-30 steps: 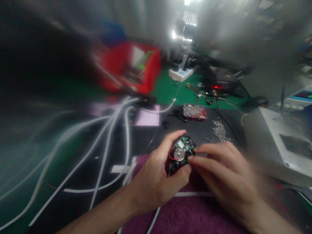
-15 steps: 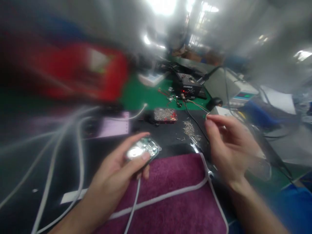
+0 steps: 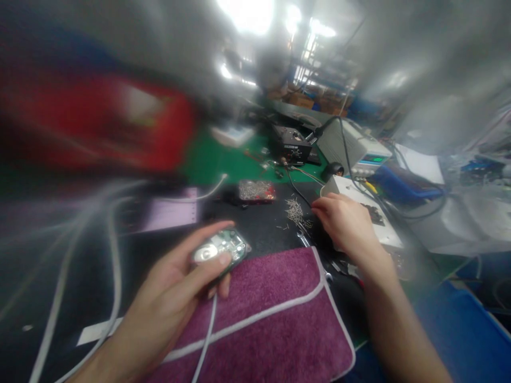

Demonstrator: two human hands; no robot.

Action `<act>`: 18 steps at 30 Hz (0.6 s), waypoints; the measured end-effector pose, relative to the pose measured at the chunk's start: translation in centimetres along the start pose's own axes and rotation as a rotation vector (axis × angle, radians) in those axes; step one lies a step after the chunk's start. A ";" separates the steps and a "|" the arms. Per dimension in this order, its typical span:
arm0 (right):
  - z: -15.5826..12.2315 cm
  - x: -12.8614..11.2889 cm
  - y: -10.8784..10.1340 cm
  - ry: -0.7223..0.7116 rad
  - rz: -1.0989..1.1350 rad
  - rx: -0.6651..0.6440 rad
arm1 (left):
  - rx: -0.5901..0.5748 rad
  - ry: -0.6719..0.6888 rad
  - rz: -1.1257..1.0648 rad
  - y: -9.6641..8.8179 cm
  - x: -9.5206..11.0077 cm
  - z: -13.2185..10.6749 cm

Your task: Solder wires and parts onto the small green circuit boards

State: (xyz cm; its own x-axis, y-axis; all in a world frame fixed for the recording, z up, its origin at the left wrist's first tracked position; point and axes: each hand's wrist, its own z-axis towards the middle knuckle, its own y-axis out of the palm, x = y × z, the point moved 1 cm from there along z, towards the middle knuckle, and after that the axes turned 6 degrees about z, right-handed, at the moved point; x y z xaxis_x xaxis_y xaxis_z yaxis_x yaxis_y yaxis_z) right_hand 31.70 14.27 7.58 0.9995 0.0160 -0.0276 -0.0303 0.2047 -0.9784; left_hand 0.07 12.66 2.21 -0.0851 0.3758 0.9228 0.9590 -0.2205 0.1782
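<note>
My left hand (image 3: pixel 173 290) is closed around a small device with an exposed circuit board (image 3: pixel 235 246), its thumb pressed on the board. From below the device a white cable (image 3: pixel 207 332) runs down across a purple towel (image 3: pixel 275 324). Over on the right, my right hand (image 3: pixel 345 223) has its fingers drawn together just beside a pile of small screws (image 3: pixel 294 211). Whatever is between those fingertips, if anything, is hidden. A white box (image 3: pixel 383 215) lies behind the right hand.
A tray of small metal parts (image 3: pixel 256 191) sits beyond the device, near a spanner (image 3: pixel 302 239). A black control unit (image 3: pixel 293 149) and a grey instrument (image 3: pixel 353 143) stand at the back. White cables (image 3: pixel 114 255) and a blurred red bin (image 3: pixel 99 127) are on the left.
My right hand has turned palm-down and reached in toward the screws. The left hand still grips the device. The whole view has shifted slightly to the right.
</note>
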 end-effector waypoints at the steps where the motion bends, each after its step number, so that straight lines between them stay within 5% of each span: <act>1: 0.1 -0.1 0.1 0.004 -0.028 -0.030 | -0.015 0.008 0.040 0.0 -0.1 0.1; 11: 0.5 -1.7 2.3 -0.048 -0.176 -0.304 | -0.068 0.025 0.144 0.4 0.5 -0.1; 18: 0.9 -0.7 3.7 0.012 -0.199 -0.360 | -0.047 0.056 0.104 0.4 -0.2 0.2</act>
State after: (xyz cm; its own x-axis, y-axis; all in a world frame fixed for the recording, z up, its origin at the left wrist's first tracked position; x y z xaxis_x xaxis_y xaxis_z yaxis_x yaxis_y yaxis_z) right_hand 30.85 15.87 4.17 0.9856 -0.0014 0.1693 0.1671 -0.1532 -0.9740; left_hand 0.50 12.66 2.01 -0.0020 0.2983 0.9545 0.9499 -0.2976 0.0950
